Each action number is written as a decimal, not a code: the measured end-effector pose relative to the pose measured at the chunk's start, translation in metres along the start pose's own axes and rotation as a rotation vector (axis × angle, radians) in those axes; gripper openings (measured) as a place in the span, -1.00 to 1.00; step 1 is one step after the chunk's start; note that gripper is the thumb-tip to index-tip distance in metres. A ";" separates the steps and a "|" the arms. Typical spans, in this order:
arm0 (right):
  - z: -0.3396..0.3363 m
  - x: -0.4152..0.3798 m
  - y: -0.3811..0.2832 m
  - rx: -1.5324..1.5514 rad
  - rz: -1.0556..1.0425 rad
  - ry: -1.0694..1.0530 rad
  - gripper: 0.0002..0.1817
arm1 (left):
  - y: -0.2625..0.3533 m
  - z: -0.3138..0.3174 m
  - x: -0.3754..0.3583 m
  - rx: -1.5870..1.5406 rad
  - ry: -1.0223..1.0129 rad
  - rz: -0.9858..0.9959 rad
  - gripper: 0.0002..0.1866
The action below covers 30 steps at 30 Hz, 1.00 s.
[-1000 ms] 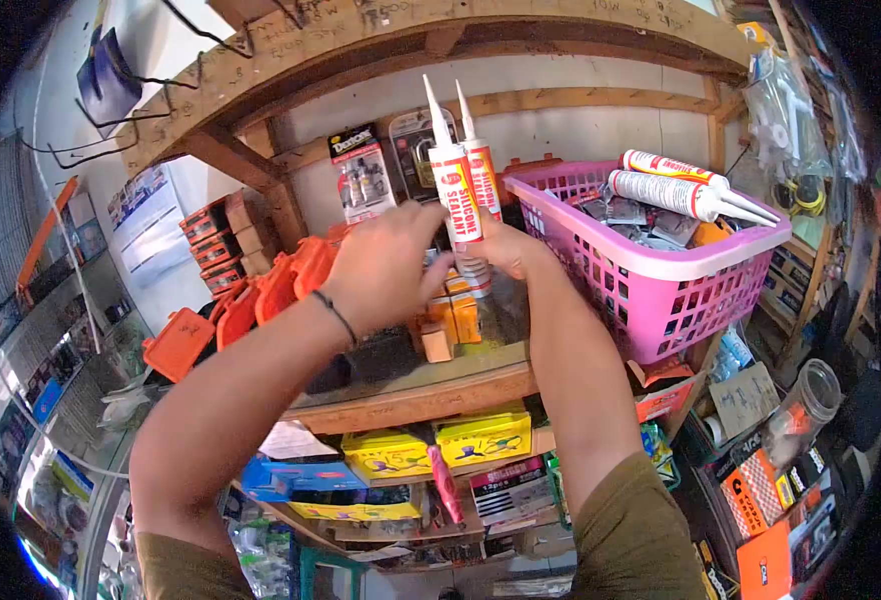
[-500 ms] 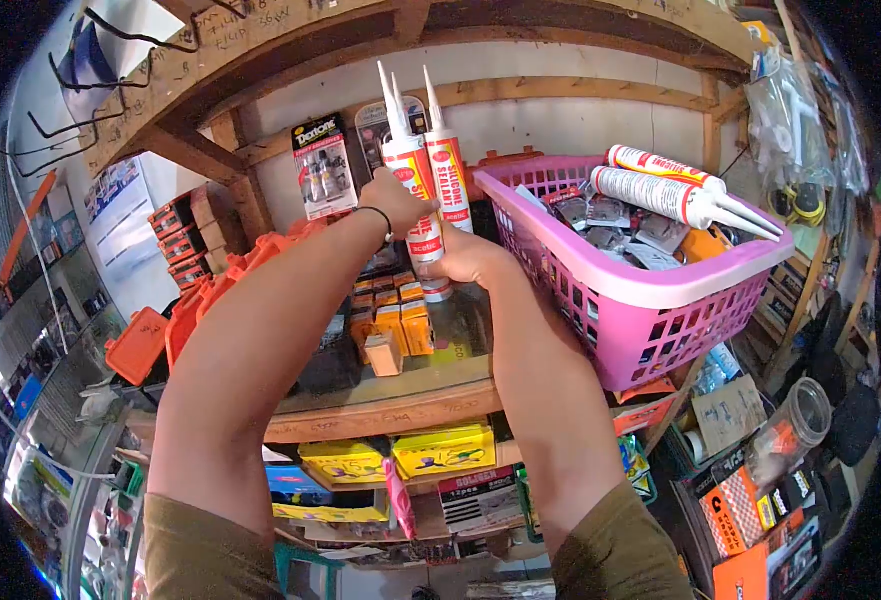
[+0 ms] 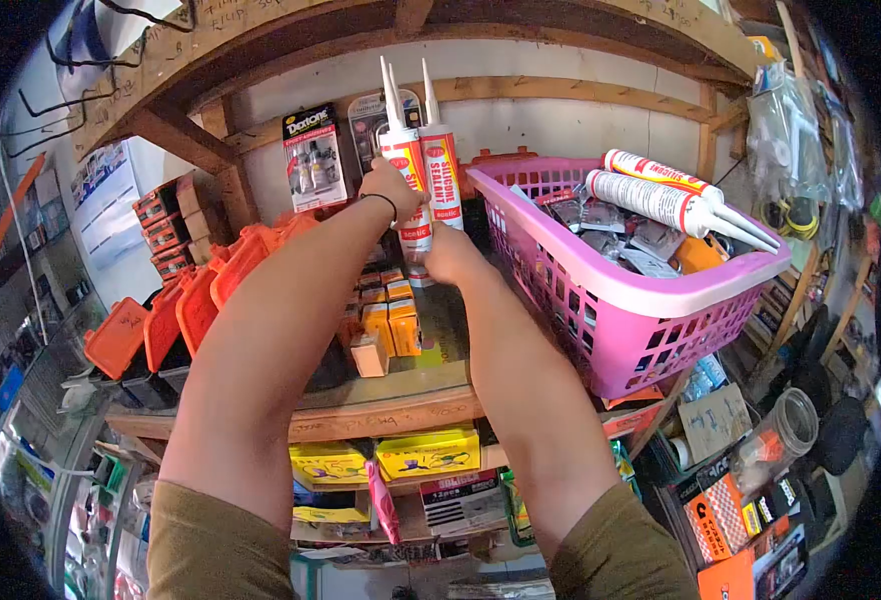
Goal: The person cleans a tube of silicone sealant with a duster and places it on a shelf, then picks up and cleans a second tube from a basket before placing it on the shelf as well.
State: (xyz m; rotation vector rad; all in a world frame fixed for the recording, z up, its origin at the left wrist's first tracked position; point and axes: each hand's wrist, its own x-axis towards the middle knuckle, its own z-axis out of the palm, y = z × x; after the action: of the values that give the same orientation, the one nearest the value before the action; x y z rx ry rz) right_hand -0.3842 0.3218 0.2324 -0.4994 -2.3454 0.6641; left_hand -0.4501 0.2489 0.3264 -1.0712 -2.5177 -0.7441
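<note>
A silicone sealant tube [image 3: 416,233] with a white nozzle stands nearly upright at the back of the wooden shelf. My left hand [image 3: 391,187] is closed around its upper part. Lower down, my right hand [image 3: 453,256] is closed on the same tube near its base; its fingertips are partly hidden. Right beside it, a second sealant tube [image 3: 442,165] stands upright, its lower end covered by my right hand. Another nozzle tip shows just behind the held tube. Small orange boxes [image 3: 404,325] sit on the shelf in front of it.
At the right stands a pink basket [image 3: 651,300] of packaged items, two sealant tubes [image 3: 651,203] lying across it. Orange-lidded bins [image 3: 199,310] line the left. A Dextone adhesive pack [image 3: 313,160] hangs behind. A wooden beam [image 3: 441,50] crosses above; yellow boxes [image 3: 429,452] are below.
The held tube has tilted more upright and moved slightly back, beside the other tubes. Both hands have moved with it. The view has shifted a little.
</note>
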 end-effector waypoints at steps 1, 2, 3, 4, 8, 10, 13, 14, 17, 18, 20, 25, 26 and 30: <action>0.002 0.001 0.000 -0.003 0.026 0.014 -0.57 | 0.001 0.001 0.000 -0.011 -0.007 -0.024 -0.14; 0.003 0.003 -0.001 -0.006 0.051 0.027 -0.61 | 0.001 0.001 0.001 -0.021 -0.013 -0.049 -0.15; 0.005 0.003 -0.002 -0.008 0.048 0.026 -0.61 | 0.001 0.001 0.001 -0.024 -0.011 -0.052 -0.15; 0.007 0.004 -0.002 0.000 0.069 0.035 -0.62 | 0.001 0.002 0.002 -0.028 -0.007 -0.057 -0.15; 0.010 0.005 -0.001 0.032 0.088 0.063 -0.65 | 0.002 0.002 0.006 -0.034 -0.014 -0.077 -0.16; 0.007 0.004 -0.002 0.025 0.113 0.032 -0.64 | 0.002 0.004 0.005 -0.031 -0.005 -0.074 -0.16; 0.007 0.002 -0.003 -0.009 0.108 0.006 -0.61 | -0.001 0.006 0.004 -0.024 0.021 -0.056 -0.17; 0.008 0.003 -0.002 -0.036 0.084 0.011 -0.59 | -0.001 0.006 0.003 -0.021 0.033 -0.040 -0.18; 0.012 0.009 0.002 -0.075 0.095 0.019 -0.60 | -0.003 0.010 -0.004 -0.060 0.056 -0.049 -0.20; 0.014 0.008 0.006 -0.071 0.100 0.016 -0.60 | -0.004 0.012 -0.007 -0.040 0.068 -0.057 -0.23; 0.009 0.007 0.006 -0.129 0.052 -0.039 -0.64 | -0.001 0.004 -0.013 -0.027 0.074 -0.064 -0.22; 0.005 0.001 0.011 -0.084 0.045 -0.059 -0.64 | 0.006 -0.038 -0.037 0.165 0.136 0.048 -0.45; 0.005 0.001 0.011 -0.038 0.032 -0.052 -0.63 | 0.006 -0.051 -0.051 0.171 0.142 0.195 -0.62; 0.001 -0.012 0.001 -0.075 0.047 -0.052 -0.64 | 0.011 -0.083 -0.163 -0.306 0.301 0.678 -0.73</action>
State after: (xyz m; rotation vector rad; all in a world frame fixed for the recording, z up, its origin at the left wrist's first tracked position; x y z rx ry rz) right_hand -0.3758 0.3158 0.2257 -0.5789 -2.4211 0.6192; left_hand -0.3259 0.1143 0.3235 -1.6419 -1.6564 -0.9927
